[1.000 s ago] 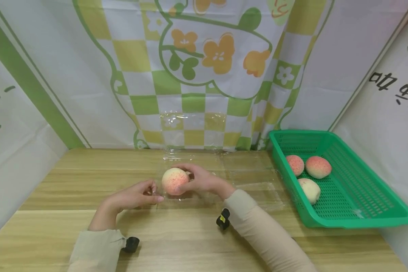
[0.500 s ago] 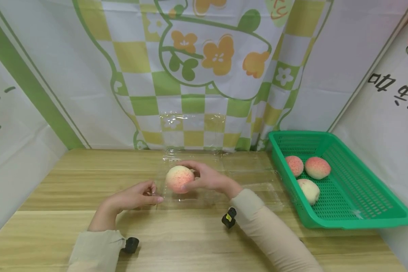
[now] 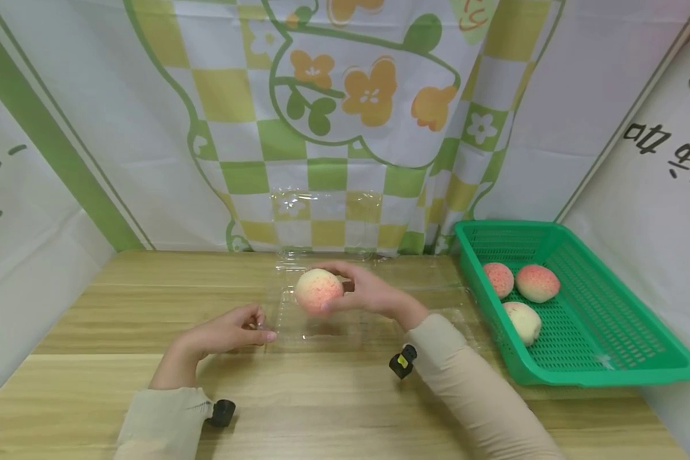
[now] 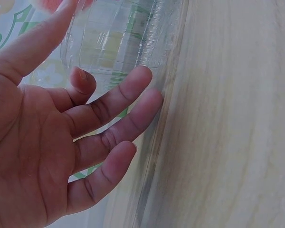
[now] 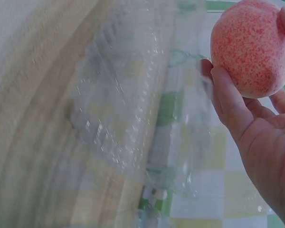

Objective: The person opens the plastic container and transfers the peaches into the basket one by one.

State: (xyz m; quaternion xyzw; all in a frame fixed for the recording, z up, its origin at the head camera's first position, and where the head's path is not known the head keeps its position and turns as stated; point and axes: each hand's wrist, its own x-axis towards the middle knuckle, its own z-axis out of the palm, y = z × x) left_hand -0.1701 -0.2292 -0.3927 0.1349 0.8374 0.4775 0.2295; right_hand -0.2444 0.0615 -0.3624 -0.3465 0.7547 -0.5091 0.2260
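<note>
My right hand (image 3: 363, 295) holds a peach (image 3: 319, 291), pale cream with a red blush, over a clear plastic clamshell box (image 3: 299, 331). In the right wrist view the fingers (image 5: 230, 95) curl round the underside of the peach (image 5: 251, 50). The box's lid (image 3: 328, 223) stands raised at the back, against the curtain. My left hand (image 3: 230, 329) rests at the box's left front edge. In the left wrist view the thumb and fingers (image 4: 116, 104) are apart and loosely bent, palm facing the camera, with the clear plastic (image 4: 118, 38) just beyond them.
A green plastic basket (image 3: 604, 275) stands at the right with three more peaches (image 3: 538, 283) in it. Another clear plastic piece (image 3: 425, 275) lies between the box and the basket. A patterned curtain (image 3: 345, 147) hangs behind the wooden table (image 3: 299, 409).
My right hand has moved the peach up and to the right, away from the left hand and over the clear box. The left hand has stayed in place.
</note>
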